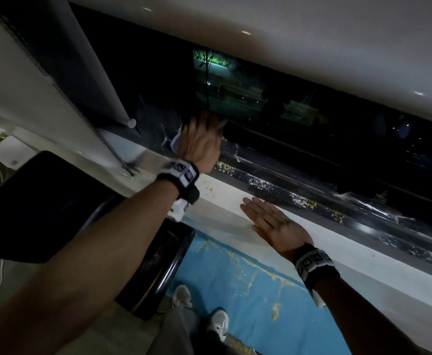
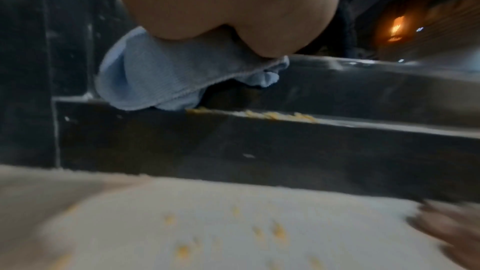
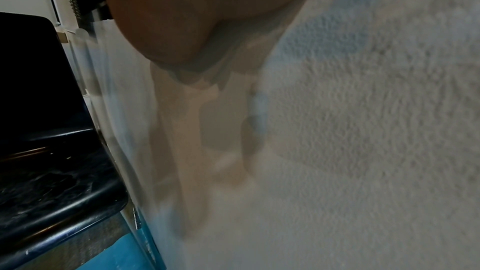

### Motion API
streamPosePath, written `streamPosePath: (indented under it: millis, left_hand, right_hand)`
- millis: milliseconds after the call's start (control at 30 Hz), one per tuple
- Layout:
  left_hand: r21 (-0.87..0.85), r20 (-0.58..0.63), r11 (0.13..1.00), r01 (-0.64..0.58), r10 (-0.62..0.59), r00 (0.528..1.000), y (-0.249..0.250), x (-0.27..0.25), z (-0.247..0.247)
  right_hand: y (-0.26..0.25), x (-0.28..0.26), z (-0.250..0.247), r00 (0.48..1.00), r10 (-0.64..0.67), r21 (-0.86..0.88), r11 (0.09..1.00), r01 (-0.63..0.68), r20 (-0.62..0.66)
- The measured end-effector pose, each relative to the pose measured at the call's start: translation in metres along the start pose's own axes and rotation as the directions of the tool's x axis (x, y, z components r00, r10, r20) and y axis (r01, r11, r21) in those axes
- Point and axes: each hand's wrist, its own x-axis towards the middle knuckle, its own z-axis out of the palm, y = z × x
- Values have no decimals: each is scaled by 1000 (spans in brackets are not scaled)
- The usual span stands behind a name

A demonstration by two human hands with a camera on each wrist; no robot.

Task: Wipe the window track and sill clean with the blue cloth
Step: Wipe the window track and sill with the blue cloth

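cloth (image 2: pixel 155 77): pale blue, ribbed
track (image 2: pixel 259 143): black, yellow crumbs
sill (image 1: pixel 235 201): white
floor sheet (image 1: pixel 248 290): blue, yellow specks

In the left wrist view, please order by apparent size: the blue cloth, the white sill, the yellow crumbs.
1. Sill: largest, but it lies nearest the camera, which enlarges it.
2. Cloth, gripped by the left hand at the track.
3. Crumbs: smallest.

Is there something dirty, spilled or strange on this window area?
Yes. Yellow crumbs lie scattered along the dark window track, and a few lie on the white sill too. More yellow bits speckle the blue floor sheet below. The left hand holds the blue cloth at the track's left end.
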Motion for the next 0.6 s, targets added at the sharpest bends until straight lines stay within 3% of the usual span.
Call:
streamPosePath:
  millis: [67,133,267,400,500,600]
  left_hand:
    - [-78,-26,996,29,-31,999,19,-31,-2]
    - [-87,2,995,-52,53,999,15,-41,1]
    - [81,63,978,-192,187,980,-22,7,5]
    - [-59,20,998,-36,37,999,21,-21,4]
    - [-126,38,986,-110,116,993,26,-39,7]
    - [-67,83,989,-133,138,987,3,-6,5]
  right_hand:
    - [0,1,0,1000,12,11,1000,-12,16]
    - [0,0,-1,999,20,20,1000,-21,29]
    - [-2,0,-3,999,20,4,1000,-20,33]
    - [-1,-1,-3,999,25,11,1000,-25,30]
    - [-2,-2,-5,999,26,23,999,-27,25]
    - [-12,-4,-4,997,82,56,995,-82,14]
